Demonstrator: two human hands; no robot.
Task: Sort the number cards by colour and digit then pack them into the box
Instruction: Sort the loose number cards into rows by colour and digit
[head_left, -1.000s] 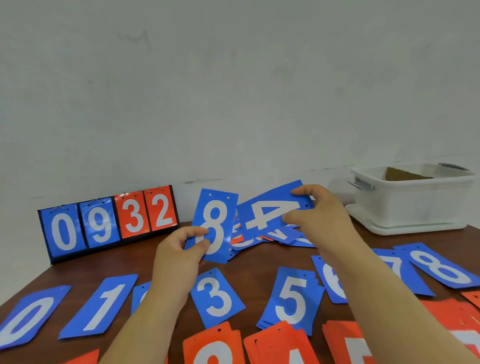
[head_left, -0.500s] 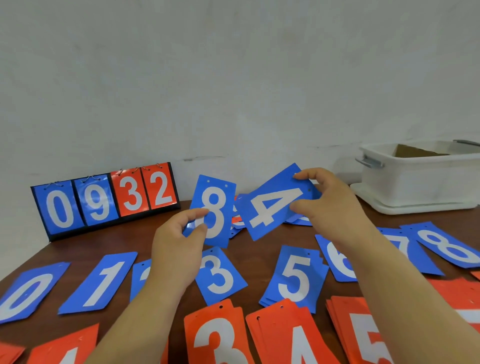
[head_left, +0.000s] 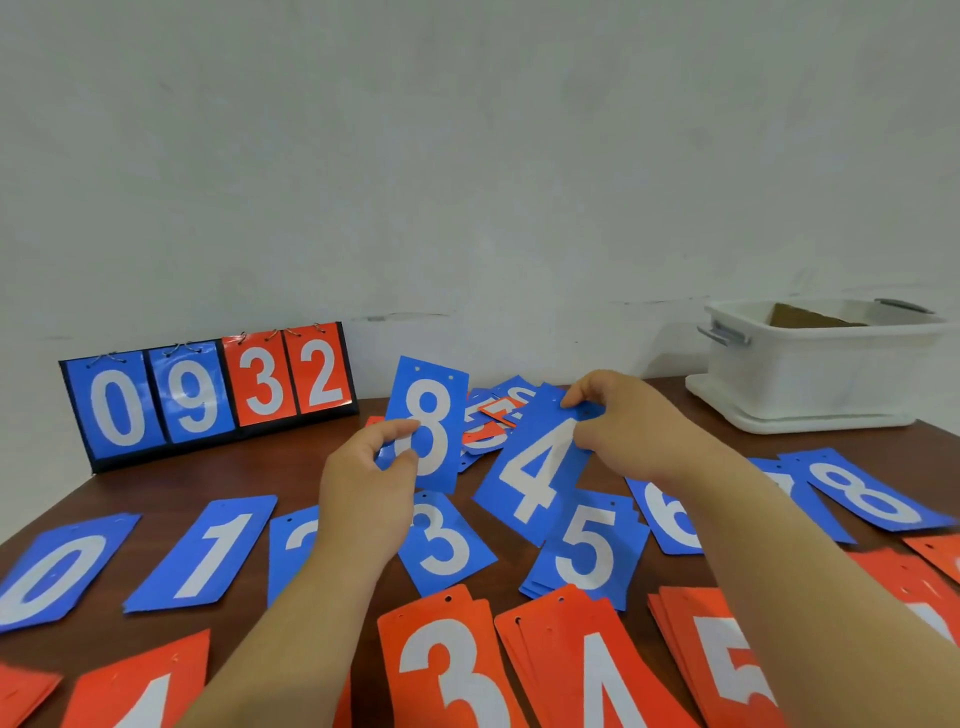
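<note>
My left hand (head_left: 363, 483) pinches a blue 8 card (head_left: 431, 426) upright above the table. A blue 4 card (head_left: 540, 467) is pinched at its top edge by my right hand (head_left: 628, 426), tilted, its lower end over the gap between the blue 3 (head_left: 444, 543) and blue 5 (head_left: 587, 551) piles. Blue piles 0 (head_left: 57, 571), 1 (head_left: 208, 551), 6 (head_left: 667, 517) and 8 (head_left: 867, 493) lie in a row. Orange piles 3 (head_left: 447, 670), 4 (head_left: 597, 670) and 5 (head_left: 722, 660) lie nearer me. The white box (head_left: 810, 369) stands at the back right.
A scoreboard stand (head_left: 208, 389) showing 0 9 3 2 leans at the back left. An unsorted heap of blue and orange cards (head_left: 493, 415) lies behind my hands. The box sits on its white lid, with brown cardboard inside. A wall rises close behind the brown table (head_left: 218, 478).
My right hand has brought the blue 4 card down and toward me, swinging it from slanted sideways to nearly upright over the row. The blue 8 card stays held in my left hand.
</note>
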